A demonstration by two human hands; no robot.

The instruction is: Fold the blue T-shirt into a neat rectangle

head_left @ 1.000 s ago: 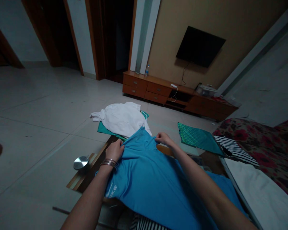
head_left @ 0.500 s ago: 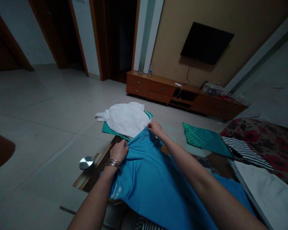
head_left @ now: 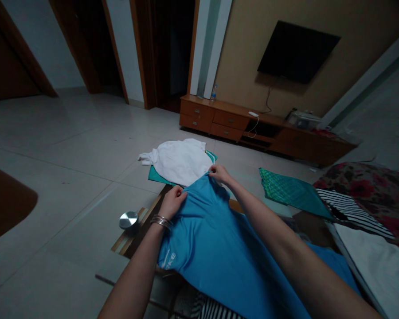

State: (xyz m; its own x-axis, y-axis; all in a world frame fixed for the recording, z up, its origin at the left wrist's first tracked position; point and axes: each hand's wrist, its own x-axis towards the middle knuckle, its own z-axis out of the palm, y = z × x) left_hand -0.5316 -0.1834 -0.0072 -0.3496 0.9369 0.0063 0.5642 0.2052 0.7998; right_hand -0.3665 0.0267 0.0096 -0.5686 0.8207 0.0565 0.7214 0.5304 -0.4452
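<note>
Both hands have crept further along the blue shirt (head_left: pixel 216 248) since a second ago, the right one reaching out towards the far edge while the left has slid up beside it. Now the left hand (head_left: pixel 173 201), with metal bangles (head_left: pixel 162 221) at its wrist, has its fingers closed on a fold of the blue cloth at the shirt's left edge. The right hand (head_left: pixel 219 173) pinches the shirt's far tip, fingers shut on the fabric, just beside a white garment (head_left: pixel 179 160) that lies on a green cloth (head_left: pixel 154 175) on the floor. The blue shirt is spread over the counter (head_left: pixel 138 230), draped from the hands back under both forearms, with white lettering near its left hem. A round metal lid (head_left: pixel 128 219) sits at the counter's left corner. To the right lie a teal patterned cloth (head_left: pixel 292 192), a black-and-white striped piece (head_left: pixel 350 210) and a white fabric (head_left: pixel 379 261). A wooden cabinet (head_left: pixel 239 126) stands under a dark wall screen (head_left: pixel 297 51).
</note>
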